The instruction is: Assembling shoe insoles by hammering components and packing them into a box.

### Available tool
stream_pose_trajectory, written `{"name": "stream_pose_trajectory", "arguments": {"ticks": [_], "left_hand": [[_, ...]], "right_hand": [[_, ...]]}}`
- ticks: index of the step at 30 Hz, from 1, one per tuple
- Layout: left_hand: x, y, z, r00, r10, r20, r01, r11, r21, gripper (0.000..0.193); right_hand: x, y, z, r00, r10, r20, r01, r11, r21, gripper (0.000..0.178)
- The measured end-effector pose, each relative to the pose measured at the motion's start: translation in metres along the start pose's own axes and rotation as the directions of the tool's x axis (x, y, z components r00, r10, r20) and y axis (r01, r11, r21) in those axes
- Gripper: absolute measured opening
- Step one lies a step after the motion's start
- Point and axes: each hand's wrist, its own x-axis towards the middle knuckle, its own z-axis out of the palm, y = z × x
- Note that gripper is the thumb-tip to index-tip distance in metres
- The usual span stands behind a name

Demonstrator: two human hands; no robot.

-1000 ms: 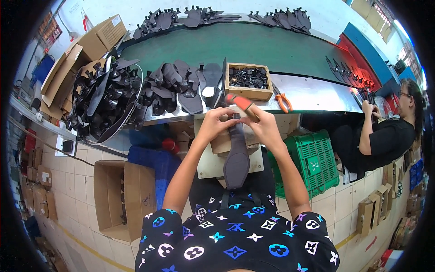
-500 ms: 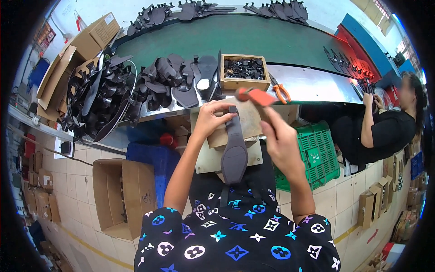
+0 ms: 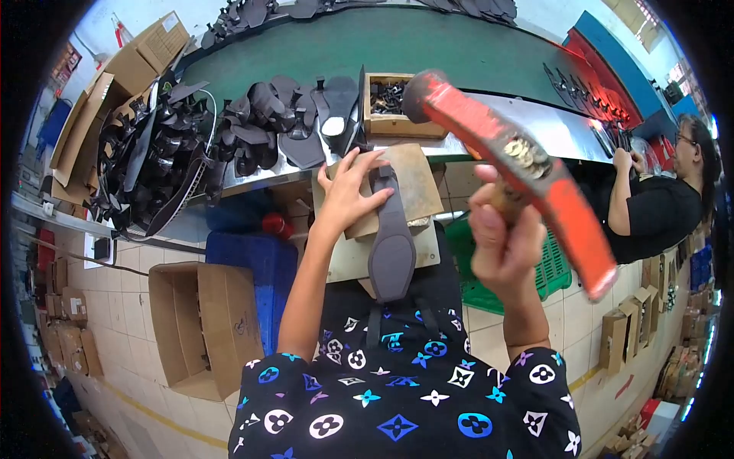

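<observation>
Just above the lap, at the centre of the clock, a dark grey sole points its broad end to 6 o'clock and its narrow end to 12. That narrow end rests on a wooden block, which sits above a pale board. The left hand comes in from 8 o'clock, grasping the narrow end between thumb and fingers. At 2 o'clock the right hand is clenched around a hammer held up off the sole, its red head slanting from 11 to 5 o'clock. A cardboard box stands on the floor at 8 o'clock, just beside a blue bin, and a green crate shows partly behind the right forearm, toward 4. Farther off, a metal surface carries a wooden tray of small black pieces at 12 o'clock and heaped soles toward 10. A seated co-worker is at 3 o'clock. Beyond stretches a green belt, with more soles along its far edge.
</observation>
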Motion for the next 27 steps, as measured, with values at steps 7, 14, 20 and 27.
{"name": "stream_pose_trajectory", "arguments": {"ticks": [7, 14, 20, 27], "left_hand": [[0.001, 0.004, -0.011, 0.994, 0.092, -0.064, -0.093, 0.996, -0.008, 0.041], [-0.060, 0.083, -0.062, 0.956, 0.137, 0.259, 0.054, 0.787, -0.615, 0.022], [-0.101, 0.136, -0.091, 0.869, 0.017, 0.494, 0.463, 0.320, -0.827, 0.024], [-0.096, 0.143, -0.099, 0.819, 0.112, 0.562, 0.511, 0.301, -0.805, 0.025]], "right_hand": [[-0.011, 0.022, 0.024, 0.938, 0.293, 0.187, -0.325, 0.930, 0.173, 0.030], [-0.016, 0.055, 0.039, 0.974, 0.153, 0.166, -0.147, 0.988, -0.046, 0.031], [-0.029, 0.070, 0.057, 0.891, 0.043, 0.451, 0.126, 0.932, -0.339, 0.039], [-0.023, 0.012, 0.012, 0.805, -0.045, 0.591, -0.507, 0.464, 0.727, 0.051]]}}
